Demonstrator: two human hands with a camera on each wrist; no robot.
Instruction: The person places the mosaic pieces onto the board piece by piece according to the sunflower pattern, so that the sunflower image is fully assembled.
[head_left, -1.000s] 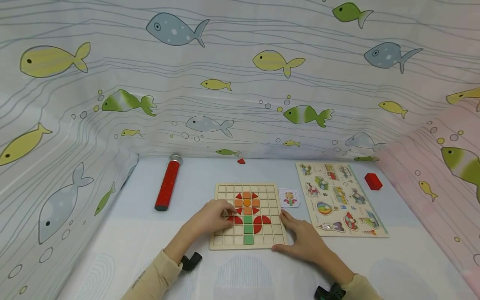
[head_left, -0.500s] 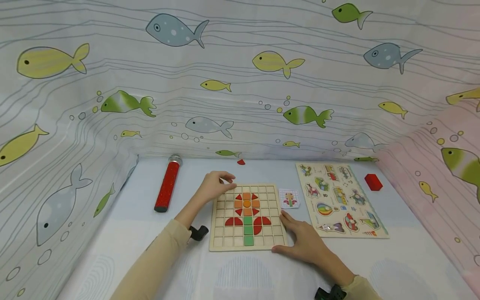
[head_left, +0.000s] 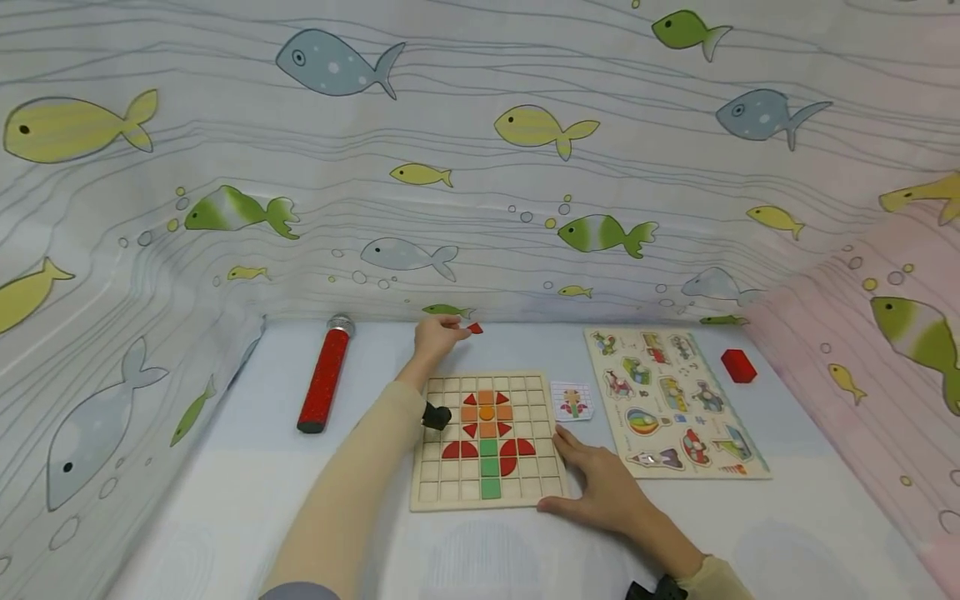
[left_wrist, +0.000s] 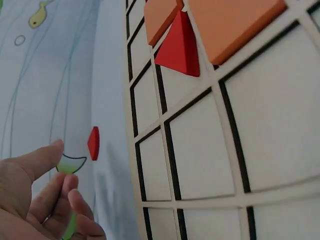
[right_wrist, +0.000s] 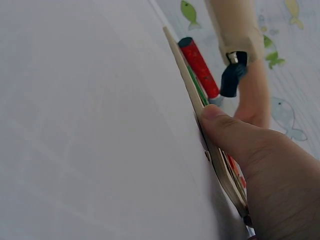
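My left hand [head_left: 441,336] reaches past the far edge of a wooden grid board [head_left: 450,492], beside a small red quarter-circle piece [head_left: 476,329]. In the left wrist view, thumb and fingers stand apart with nothing between them, and the red piece [left_wrist: 94,143] lies just beyond. My right hand [head_left: 606,490] rests against the board's near right corner, fingers along the side and thumb [right_wrist: 220,120] on the edge. On the board, orange squares, an orange disc [head_left: 487,413], red triangles, green squares [head_left: 490,468] and red quarter circles [head_left: 460,450] form a flower.
A pattern card [head_left: 573,402] lies right of the board, then a picture puzzle board [head_left: 675,408] and a red block [head_left: 738,366]. At left lies a red microphone-like cylinder [head_left: 324,379]. A fish-print cloth wall [head_left: 480,275] rises behind.
My left hand has left the red quarter circles on the board's left side and moved away from me to the loose red piece. The right hand stays at the board's corner.
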